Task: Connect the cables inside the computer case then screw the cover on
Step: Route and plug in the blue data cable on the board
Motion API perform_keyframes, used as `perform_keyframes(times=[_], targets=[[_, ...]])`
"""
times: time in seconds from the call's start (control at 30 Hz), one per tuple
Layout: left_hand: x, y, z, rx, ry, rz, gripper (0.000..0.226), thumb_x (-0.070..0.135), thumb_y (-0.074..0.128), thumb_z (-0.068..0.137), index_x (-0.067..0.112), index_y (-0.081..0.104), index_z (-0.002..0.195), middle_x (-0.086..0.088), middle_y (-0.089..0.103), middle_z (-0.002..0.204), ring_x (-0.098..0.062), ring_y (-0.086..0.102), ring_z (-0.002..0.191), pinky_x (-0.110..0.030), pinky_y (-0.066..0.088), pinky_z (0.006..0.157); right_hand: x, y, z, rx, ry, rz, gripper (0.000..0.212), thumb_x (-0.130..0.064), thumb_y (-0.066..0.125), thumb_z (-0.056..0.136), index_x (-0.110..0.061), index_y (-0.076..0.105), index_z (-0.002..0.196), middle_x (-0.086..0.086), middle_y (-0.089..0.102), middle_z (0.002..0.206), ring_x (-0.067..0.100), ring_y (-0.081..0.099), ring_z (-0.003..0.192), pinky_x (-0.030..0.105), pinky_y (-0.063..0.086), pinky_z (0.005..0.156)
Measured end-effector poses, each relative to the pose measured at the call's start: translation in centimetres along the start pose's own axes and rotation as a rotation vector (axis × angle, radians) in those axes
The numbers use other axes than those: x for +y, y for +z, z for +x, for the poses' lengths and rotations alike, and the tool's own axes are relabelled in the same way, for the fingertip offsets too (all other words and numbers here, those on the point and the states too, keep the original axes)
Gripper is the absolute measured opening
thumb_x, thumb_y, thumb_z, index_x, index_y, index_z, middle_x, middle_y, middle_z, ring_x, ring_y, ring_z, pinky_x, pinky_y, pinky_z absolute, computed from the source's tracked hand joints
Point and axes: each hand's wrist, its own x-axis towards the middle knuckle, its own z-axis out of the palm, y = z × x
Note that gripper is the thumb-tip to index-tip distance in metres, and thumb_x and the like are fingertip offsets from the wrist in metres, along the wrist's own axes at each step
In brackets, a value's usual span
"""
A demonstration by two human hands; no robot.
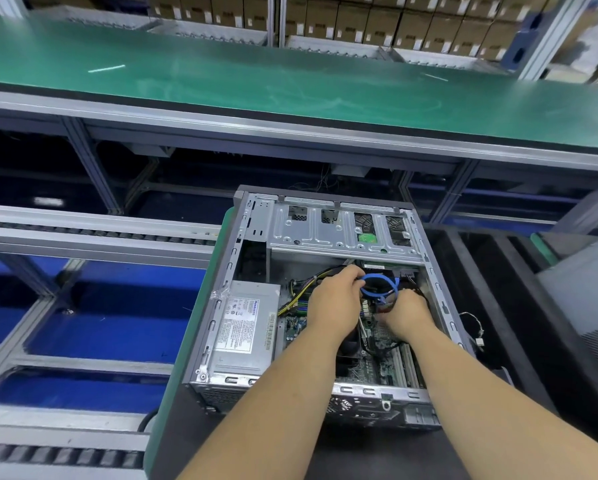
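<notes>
Both hands work inside the open computer case (252,237), which lies on its side on the table (173,358), cover off. Left hand (335,303) pinches a coiled blue cable (377,287); right hand (410,315) is curled down over the motherboard (370,368), its grip hidden. Cabling looks underway; fitting and screwing the cover remain. Inside sit the power supply (245,334), the drive cage (325,233), then yellow-and-black wires (297,299).
</notes>
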Motion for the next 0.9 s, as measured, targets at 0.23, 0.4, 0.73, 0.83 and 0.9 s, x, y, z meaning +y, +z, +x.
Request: perform_keyframes(times=[0.23, 0.4, 0.73, 0.83, 0.9], targets=[[0.07, 0.02, 0.18, 0.017, -0.001, -0.005, 0.017, 0.029, 0.045, 0.104, 0.025, 0.059, 0.112, -0.001, 0.07, 0.092, -0.027, 0.061, 0.078, -0.043, 0.053, 0.069, -0.1, 0.23, 0.21, 0.094, -0.027, 0.036, 0.021, -0.025, 0.074, 0.091, -0.009, 0.064, 0.101, 0.008, 0.063, 0.081, 0.02, 0.056, 0.064, 0.027, 0.037, 0.051], [0.14, -0.1, 0.19, 0.034, -0.003, -0.003, 0.017, 0.028, 0.044, 0.105, 0.024, 0.058, 0.113, -0.001, 0.07, 0.091, -0.027, 0.062, 0.078, -0.044, 0.054, 0.069, -0.22, 0.2, 0.16, 0.15, -0.02, -0.099, 0.029, -0.03, 0.054, 0.103, -0.004, 0.06, 0.092, 0.005, 0.052, 0.068, 0.021, 0.05, 0.056, 0.03, 0.04, 0.052], [0.34, -0.3, 0.1, 0.025, -0.009, -0.007, 0.018, 0.028, 0.044, 0.104, 0.023, 0.058, 0.114, -0.001, 0.069, 0.089, -0.026, 0.061, 0.077, -0.045, 0.054, 0.069, -0.75, -0.02, -0.3, 0.094, -0.073, -0.1, 0.018, -0.02, 0.06, 0.099, -0.005, 0.067, 0.108, 0.01, 0.067, 0.086, 0.024, 0.061, 0.071, 0.03, 0.048, 0.062], [0.24, -0.33, 0.08, 0.014, -0.009, -0.001, 0.017, 0.028, 0.043, 0.105, 0.023, 0.058, 0.113, 0.0, 0.069, 0.089, -0.024, 0.062, 0.075, -0.045, 0.054, 0.068, -0.64, -0.12, -0.27, 0.084, -0.059, -0.074, 0.016, -0.008, 0.057, 0.099, -0.002, 0.067, 0.11, 0.013, 0.069, 0.087, 0.025, 0.058, 0.068, 0.027, 0.045, 0.058], [0.22, -0.37, 0.09, 0.011, -0.012, 0.006, 0.017, 0.029, 0.043, 0.105, 0.023, 0.057, 0.112, 0.0, 0.069, 0.088, -0.024, 0.062, 0.074, -0.045, 0.055, 0.068, -0.6, -0.05, -0.21, 0.06, -0.057, -0.026, 0.014, -0.007, 0.062, 0.097, -0.003, 0.069, 0.108, 0.006, 0.063, 0.073, 0.018, 0.053, 0.058, 0.023, 0.037, 0.047]])
